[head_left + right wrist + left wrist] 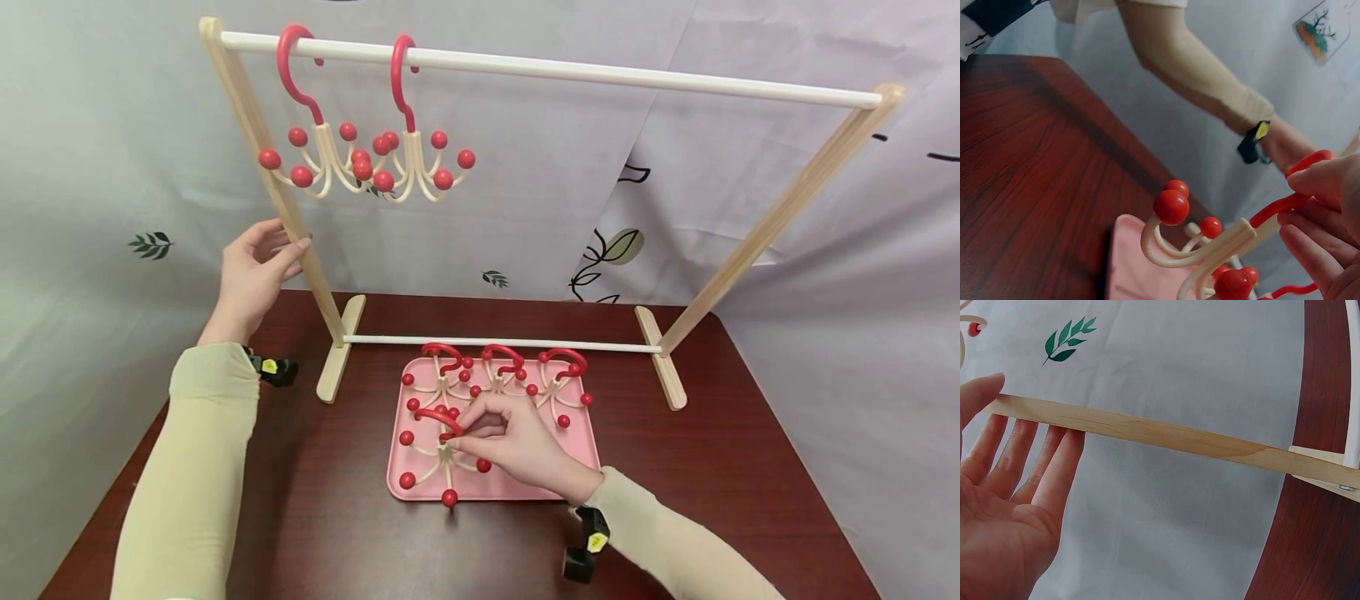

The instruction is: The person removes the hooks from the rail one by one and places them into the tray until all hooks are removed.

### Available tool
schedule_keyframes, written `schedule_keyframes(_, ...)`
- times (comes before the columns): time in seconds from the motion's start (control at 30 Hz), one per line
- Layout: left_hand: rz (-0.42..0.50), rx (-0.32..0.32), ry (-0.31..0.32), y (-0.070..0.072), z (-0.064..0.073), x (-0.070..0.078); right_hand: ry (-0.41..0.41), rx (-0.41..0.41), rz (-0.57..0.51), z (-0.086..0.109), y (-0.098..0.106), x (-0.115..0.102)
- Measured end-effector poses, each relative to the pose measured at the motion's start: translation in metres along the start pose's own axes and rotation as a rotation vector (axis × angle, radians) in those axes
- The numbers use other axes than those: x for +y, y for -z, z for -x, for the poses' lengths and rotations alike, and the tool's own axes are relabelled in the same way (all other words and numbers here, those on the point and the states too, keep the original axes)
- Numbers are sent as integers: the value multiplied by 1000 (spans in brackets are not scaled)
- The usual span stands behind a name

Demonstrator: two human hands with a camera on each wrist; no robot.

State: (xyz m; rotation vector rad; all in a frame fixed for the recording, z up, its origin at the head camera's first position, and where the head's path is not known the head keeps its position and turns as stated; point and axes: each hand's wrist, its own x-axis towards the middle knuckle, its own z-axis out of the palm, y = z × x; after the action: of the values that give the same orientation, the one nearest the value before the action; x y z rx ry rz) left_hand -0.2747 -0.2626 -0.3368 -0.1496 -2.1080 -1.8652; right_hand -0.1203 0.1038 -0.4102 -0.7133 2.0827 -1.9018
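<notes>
My right hand (517, 437) pinches the red hook of a claw-shaped hanger (443, 452), whose cream prongs end in red balls. In the head view this hanger overlaps the front left of a pink tray (517, 490); the right wrist view shows its prongs (1210, 250) beside the fingers. My left hand (258, 271) holds the rack's left wooden post (303, 250), thumb on one side and fingers on the other, as the left wrist view shows. Two like hangers, one at the left (324, 154) and one beside it (412, 158), hang by their hooks from the white top rail (600, 71).
Three more hangers, left (442, 381), middle (498, 381) and right (555, 383), lie along the tray's back. A lower white bar (517, 342) runs just behind them. The right post (780, 217) stands on a wooden foot (662, 358). Patterned cloth (540, 208) hangs behind the dark red table (720, 483).
</notes>
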Motion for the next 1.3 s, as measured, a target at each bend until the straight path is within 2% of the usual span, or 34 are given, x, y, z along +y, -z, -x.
schedule_keyframes(0.3, -61, 4, 10, 1, 0, -1, -14, -2, -25, -5, -8, 20)
schedule_keyframes(0.67, -73, 7, 14, 0, -1, 0, -47, 34, -11, -7, -9, 31)
schedule_keyframes(0.93, -66, 4, 13, 1, 0, 0, -54, 54, 24, -8, -7, 34)
schedule_keyframes(1.13, -86, 4, 14, 0, 0, 0, -58, 49, -15, -8, -6, 33)
schedule_keyframes(1.3, -78, 4, 14, 0, 0, 0, 12, 46, -32, -9, -1, 24)
